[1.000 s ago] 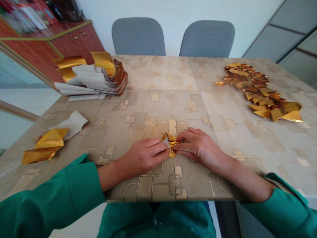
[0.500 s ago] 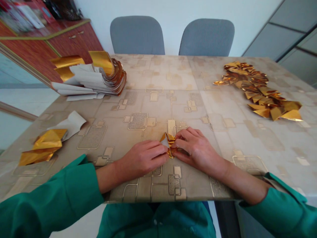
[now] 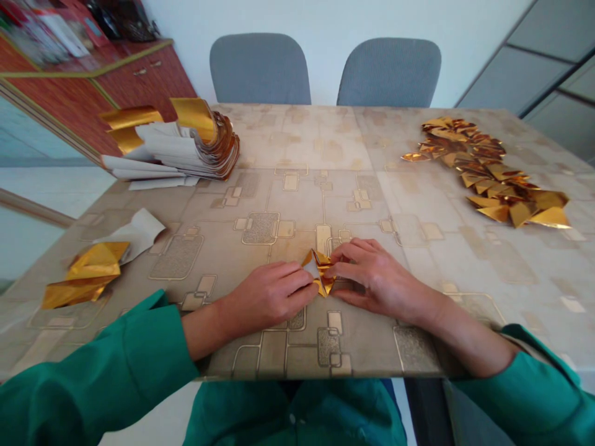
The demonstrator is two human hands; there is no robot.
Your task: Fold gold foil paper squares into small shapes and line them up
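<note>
We've got small folded gold paper (image 3: 318, 270) on table (image 3: 325, 198), approx ctr, near front edge, btwn our hands. Our L hand (image 3: 274, 291): fingers curled nearly closed, holding paper's L side. Our R hand (image 3: 376, 272): half open, fingertips at paper's R side, thumb lower, apart from index; can't tell if gripping. On our L: loose gold sheets (image 3: 95, 260) w/ white sheet (image 3: 144, 232) just beyond; farther back, bent stack of gold/white paper (image 3: 176, 155). Far R: pile of folded gold pcs (image 3: 502, 193). Two grey chairs (image 3: 259, 69) beyond table.

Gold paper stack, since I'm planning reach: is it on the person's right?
No, the stack lies on the left, beyond the left hand.
</note>
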